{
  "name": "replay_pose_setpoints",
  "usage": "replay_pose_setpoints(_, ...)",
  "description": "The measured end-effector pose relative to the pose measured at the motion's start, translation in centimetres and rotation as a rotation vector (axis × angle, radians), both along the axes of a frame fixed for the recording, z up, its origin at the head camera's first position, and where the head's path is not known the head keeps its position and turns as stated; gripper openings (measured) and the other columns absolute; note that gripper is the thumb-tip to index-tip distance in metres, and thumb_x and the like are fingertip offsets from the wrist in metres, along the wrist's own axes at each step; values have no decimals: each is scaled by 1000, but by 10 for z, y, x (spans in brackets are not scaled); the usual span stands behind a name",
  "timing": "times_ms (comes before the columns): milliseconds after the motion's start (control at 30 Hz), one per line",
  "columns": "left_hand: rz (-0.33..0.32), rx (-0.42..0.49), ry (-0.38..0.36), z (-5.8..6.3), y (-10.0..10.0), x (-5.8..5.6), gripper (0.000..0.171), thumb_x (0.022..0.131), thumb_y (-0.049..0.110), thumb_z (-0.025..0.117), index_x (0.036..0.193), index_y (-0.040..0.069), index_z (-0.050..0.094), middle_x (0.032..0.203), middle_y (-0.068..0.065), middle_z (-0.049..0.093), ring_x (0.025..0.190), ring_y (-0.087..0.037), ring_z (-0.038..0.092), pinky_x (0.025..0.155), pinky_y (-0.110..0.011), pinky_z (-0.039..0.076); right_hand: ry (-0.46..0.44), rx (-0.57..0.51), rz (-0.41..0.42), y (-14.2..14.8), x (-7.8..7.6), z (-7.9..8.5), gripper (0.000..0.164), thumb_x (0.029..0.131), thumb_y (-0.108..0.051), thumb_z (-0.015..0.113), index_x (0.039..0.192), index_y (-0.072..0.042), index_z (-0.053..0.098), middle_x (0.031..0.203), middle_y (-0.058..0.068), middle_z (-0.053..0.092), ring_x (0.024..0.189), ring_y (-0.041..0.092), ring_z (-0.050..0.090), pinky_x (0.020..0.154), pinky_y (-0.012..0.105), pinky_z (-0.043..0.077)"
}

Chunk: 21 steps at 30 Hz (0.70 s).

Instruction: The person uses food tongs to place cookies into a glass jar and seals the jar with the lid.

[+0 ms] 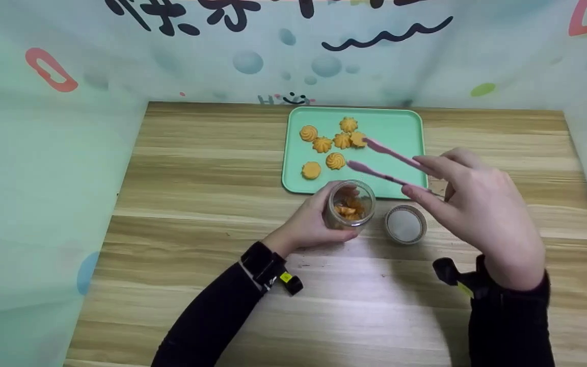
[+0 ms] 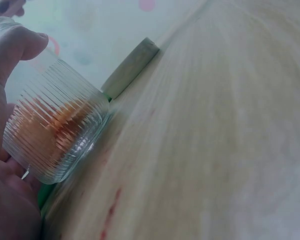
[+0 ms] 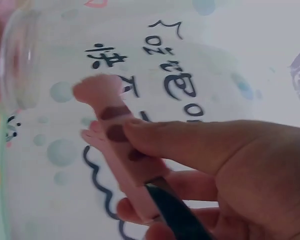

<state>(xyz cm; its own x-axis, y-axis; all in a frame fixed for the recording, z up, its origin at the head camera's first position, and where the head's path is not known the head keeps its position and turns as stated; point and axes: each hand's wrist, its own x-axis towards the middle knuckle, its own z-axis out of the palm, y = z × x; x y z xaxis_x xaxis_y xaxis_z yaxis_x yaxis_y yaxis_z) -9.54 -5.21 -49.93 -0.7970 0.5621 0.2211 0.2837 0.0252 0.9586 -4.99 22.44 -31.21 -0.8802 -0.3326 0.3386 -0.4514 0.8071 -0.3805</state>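
My left hand [image 1: 319, 219] grips a ribbed glass jar [image 2: 55, 120] whose mouth faces up in the head view. Orange-brown cookies [image 1: 350, 209] lie inside it. Between thumb and fingers, my right hand [image 1: 482, 204] holds pink tongs [image 1: 382, 176], their arms spread apart with nothing between the tips. The tips hang over the green tray [image 1: 395, 122], and one overlaps the rightmost cookie [image 1: 357, 139] in the head view. Several swirled cookies [image 1: 335, 161] lie on the tray. In the right wrist view the tongs [image 3: 122, 135] show brown spots and paw-shaped ends.
A round lid [image 1: 405, 225] lies on the wooden table [image 1: 196, 178], right of the jar and in front of the tray. Behind the table hangs a printed cloth [image 1: 273, 51], and more cloth covers both sides. A black wrist camera [image 1: 291, 283] sticks out beside the left wrist.
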Motion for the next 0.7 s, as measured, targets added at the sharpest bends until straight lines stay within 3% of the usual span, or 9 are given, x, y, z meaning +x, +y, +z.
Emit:
replay_pose_setpoints(167, 0, 6, -4, 0, 0, 0, 94, 78, 18, 100, 157, 16, 49, 149, -3, 64, 140, -15, 58, 127, -37, 39, -56, -63, -89, -1, -23, -14, 43, 98, -32, 86, 131, -6, 78, 110, 12, 73, 70, 18, 64, 61, 17, 42)
replay_pose_setpoints(267, 3, 5, -2, 0, 0, 0, 94, 78, 18, 100, 157, 17, 49, 149, -5, 64, 140, -14, 58, 127, -37, 39, -92, -120, -145, -2, -39, -27, 46, 99, -35, 85, 133, -5, 77, 111, 16, 72, 73, 22, 64, 63, 16, 40)
replay_pose_setpoints(533, 2, 9, 8, -1, -1, -1, 93, 79, 19, 100, 156, 15, 49, 148, -6, 65, 139, -15, 59, 126, -36, 40, -189, -161, -216, -8, -75, -61, 48, 101, -36, 80, 133, -1, 75, 113, 23, 70, 99, 40, 63, 81, 54, 50)
replay_pose_setpoints(700, 2, -9, 0, 0, 0, -1, 94, 78, 21, 101, 156, 17, 49, 149, -5, 64, 140, -14, 57, 127, -36, 39, -274, -133, -217, -9, -89, -80, 52, 102, -40, 78, 135, -1, 74, 115, 24, 70, 103, 40, 61, 82, 55, 48)
